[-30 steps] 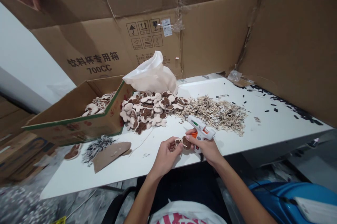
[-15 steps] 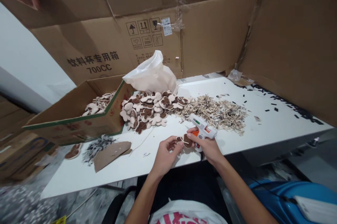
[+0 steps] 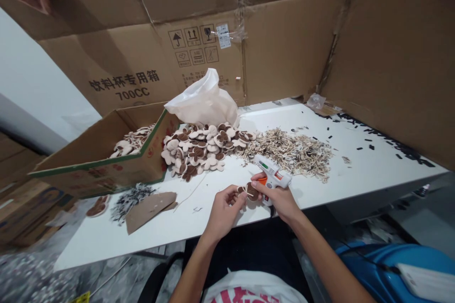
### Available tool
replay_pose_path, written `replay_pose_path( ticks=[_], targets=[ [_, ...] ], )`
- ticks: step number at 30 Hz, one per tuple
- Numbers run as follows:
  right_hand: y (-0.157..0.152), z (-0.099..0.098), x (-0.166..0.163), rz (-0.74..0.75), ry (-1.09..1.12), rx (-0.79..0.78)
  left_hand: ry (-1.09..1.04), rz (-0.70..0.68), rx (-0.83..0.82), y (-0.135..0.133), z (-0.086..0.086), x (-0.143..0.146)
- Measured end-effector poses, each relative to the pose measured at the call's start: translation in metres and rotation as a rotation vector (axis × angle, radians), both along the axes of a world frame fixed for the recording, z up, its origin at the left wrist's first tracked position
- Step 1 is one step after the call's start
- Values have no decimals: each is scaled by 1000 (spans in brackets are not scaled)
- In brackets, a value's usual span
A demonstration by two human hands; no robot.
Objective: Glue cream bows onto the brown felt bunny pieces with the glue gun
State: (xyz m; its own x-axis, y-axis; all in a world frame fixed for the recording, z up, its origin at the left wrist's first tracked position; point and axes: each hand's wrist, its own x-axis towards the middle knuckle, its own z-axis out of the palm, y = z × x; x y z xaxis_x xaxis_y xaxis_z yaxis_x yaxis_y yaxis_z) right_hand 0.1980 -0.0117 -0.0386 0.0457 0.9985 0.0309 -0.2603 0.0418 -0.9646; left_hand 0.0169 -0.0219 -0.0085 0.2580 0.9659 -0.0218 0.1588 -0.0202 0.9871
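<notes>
Between the thumb and fingers of my left hand (image 3: 223,210) is a small brown felt piece (image 3: 253,193) with a pale bow across it. My right hand (image 3: 283,203) is closed round a white hot glue gun (image 3: 280,179) with an orange trigger, its nozzle pointing left. The right fingertips also touch the edge of the felt piece. Behind my hands lies a pile of brown and cream felt animal shapes (image 3: 199,149). A heap of thin pale bows or cords (image 3: 295,151) spreads to its right.
An open carton (image 3: 88,170) with more felt shapes stands at left. Near it lie grey shreds (image 3: 131,201), a cardboard scrap (image 3: 151,208) and another brown piece (image 3: 98,206). A white plastic bag (image 3: 204,101) sits behind the pile. Cardboard walls enclose the table (image 3: 170,227); black bits (image 3: 384,139) lie far right.
My hands keep the same hold on the felt piece and the glue gun. The view has shifted very slightly; otherwise nothing visibly differs.
</notes>
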Motion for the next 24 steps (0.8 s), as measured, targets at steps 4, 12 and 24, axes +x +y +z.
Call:
replay_pose_path(
  ticks=[4,12,24],
  targets=[
    [-1,2,0,8,-1,-4,-1,-8,7,-1,0,-1],
    [-3,3,1,62,3,11,-3,-12,30,-1,0,-1],
    [-5,6,1,128,-18,-5,42,40,98,-1,-6,-2]
  ],
)
